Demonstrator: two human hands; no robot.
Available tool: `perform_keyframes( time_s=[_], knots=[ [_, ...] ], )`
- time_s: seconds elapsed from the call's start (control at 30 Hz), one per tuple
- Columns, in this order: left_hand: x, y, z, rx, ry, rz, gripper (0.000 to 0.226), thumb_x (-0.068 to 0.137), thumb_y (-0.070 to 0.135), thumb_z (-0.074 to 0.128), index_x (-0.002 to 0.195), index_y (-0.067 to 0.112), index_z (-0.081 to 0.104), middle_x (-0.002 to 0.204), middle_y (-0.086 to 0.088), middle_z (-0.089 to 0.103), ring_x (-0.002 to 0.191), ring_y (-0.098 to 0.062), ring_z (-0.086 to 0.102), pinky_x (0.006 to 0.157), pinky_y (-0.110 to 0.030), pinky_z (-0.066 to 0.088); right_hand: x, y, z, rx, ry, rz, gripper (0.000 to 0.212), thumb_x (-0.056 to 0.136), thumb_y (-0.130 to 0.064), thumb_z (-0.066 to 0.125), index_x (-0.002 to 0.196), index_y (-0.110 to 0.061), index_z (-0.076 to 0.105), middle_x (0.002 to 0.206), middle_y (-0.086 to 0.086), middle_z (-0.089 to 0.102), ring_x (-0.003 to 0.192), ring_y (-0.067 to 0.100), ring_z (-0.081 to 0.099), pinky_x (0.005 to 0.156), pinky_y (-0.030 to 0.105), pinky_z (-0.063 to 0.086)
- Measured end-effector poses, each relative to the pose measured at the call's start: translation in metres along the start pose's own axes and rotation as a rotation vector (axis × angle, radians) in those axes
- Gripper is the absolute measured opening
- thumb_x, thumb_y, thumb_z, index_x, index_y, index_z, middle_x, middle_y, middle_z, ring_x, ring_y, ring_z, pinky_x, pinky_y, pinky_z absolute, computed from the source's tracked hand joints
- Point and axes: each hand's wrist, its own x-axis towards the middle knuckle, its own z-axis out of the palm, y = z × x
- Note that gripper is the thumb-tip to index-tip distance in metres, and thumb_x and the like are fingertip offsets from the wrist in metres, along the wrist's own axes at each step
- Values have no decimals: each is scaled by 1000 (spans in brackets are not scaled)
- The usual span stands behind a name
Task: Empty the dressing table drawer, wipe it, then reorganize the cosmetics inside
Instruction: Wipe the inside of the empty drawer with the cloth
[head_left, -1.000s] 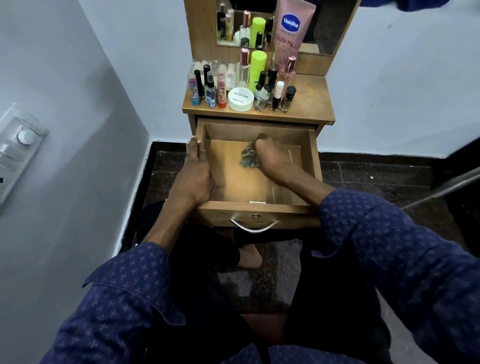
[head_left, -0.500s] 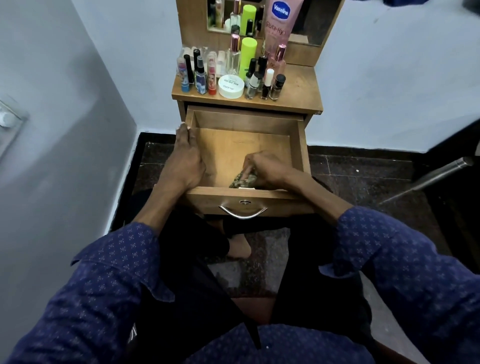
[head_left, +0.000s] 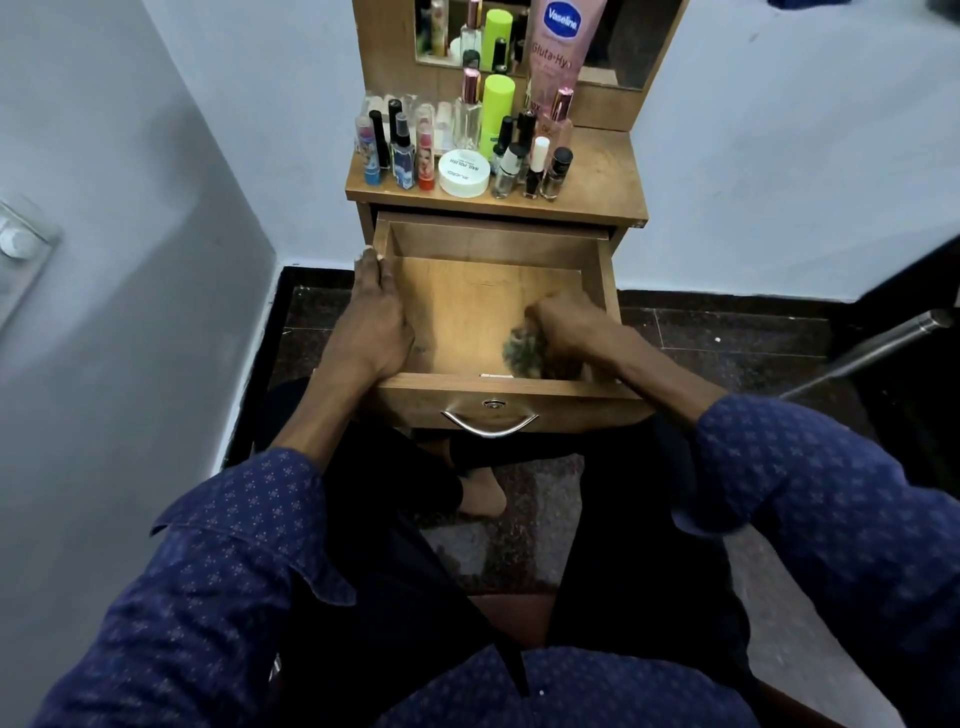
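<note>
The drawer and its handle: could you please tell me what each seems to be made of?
The drawer looks like wood or wood-look board, matt, with visible brown grain; which one is unclear. Its handle looks like polished metal: silvery, with bright glints along the curved bar.

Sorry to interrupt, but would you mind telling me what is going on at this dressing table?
A seated person is wiping out the pulled-open drawer. The right hand grips a crumpled cloth against the drawer floor near the front right corner, while the left hand rests on the drawer's left wall. No cosmetics show inside the drawer; the cosmetics stand on the tabletop above, not yet put back.
</note>
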Motion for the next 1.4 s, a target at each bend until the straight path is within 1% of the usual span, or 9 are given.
perform_keyframes(
  time_s=[0.1, 0.2, 0.33, 0.4, 0.63, 0.87, 1.07, 1.27, 1.4],
  knots=[
    [-1, 0, -1, 10, -10, -1, 80, 102, 4, 46, 166, -3, -1, 175, -20, -13, 163, -38, -1, 130, -45, 16, -5, -6, 1, -56, -237, 80, 31, 98, -14, 67, 126, -3, 65, 117, 14, 68, 101, 27, 66, 78, 33, 50],
    [-1, 1, -3, 10, -14, 1, 80, 101, 2, 48, 165, -4, 0, 174, -21, -12, 162, -40, 4, 130, -45, 20, 7, -6, -7, 52, -210, 163, 24, 99, -17, 65, 119, -4, 66, 94, 6, 62, 77, 18, 58, 68, 31, 47],
    [-3, 1, -5, 0, -7, 10, 81, 101, 2, 46, 167, 0, -2, 175, -21, -11, 161, -42, 11, 128, -46, 24, 18, 4, -16, -57, 136, 63, 28, 96, -9, 67, 123, -4, 62, 124, 16, 62, 108, 30, 64, 86, 38, 51],
    [-4, 3, -6, -16, 1, 6, 77, 102, 3, 44, 167, 0, 2, 175, -20, -7, 158, -43, 22, 125, -48, 29, 14, 8, -14, -160, 144, 16, 39, 93, -8, 71, 129, -5, 60, 131, 18, 59, 115, 32, 63, 92, 40, 53],
    [-2, -4, -7, 1, 29, 33, 64, 106, 10, 40, 164, -7, 16, 174, -23, 2, 148, -47, 40, 116, -53, 40, 0, -1, -3, -220, -402, -57, 29, 103, -22, 59, 129, -11, 64, 118, 7, 65, 105, 26, 67, 87, 35, 57],
    [-3, -15, -14, -48, -6, 66, 59, 114, 26, 34, 166, 2, 20, 177, -14, 1, 153, -43, 34, 123, -54, 34, 7, -1, -23, 108, -567, -77, 28, 105, -21, 48, 122, -7, 65, 123, 14, 66, 107, 29, 65, 98, 47, 55],
    [-8, -4, -15, -13, -3, 39, 59, 113, 23, 34, 164, -3, 21, 176, -17, 3, 149, -44, 40, 121, -52, 37, 18, -110, -19, 435, -376, -312, 17, 102, -13, 46, 98, -9, 62, 86, 0, 61, 71, 13, 51, 59, 20, 44],
    [-11, -5, -19, 8, -7, 53, 58, 109, 16, 37, 163, -3, 25, 175, -20, 9, 151, -44, 38, 122, -52, 36, -3, -92, -27, 533, -388, -327, 27, 108, -26, 44, 120, -13, 64, 119, 4, 66, 106, 23, 60, 96, 40, 49],
    [-11, -3, -18, -5, 6, 48, 58, 112, 18, 34, 165, 0, 21, 176, -17, 7, 155, -41, 30, 123, -50, 32, -34, -27, -29, 41, -325, -147, 35, 106, -40, 42, 107, -15, 68, 105, 6, 67, 96, 27, 63, 82, 38, 50]
  ],
)
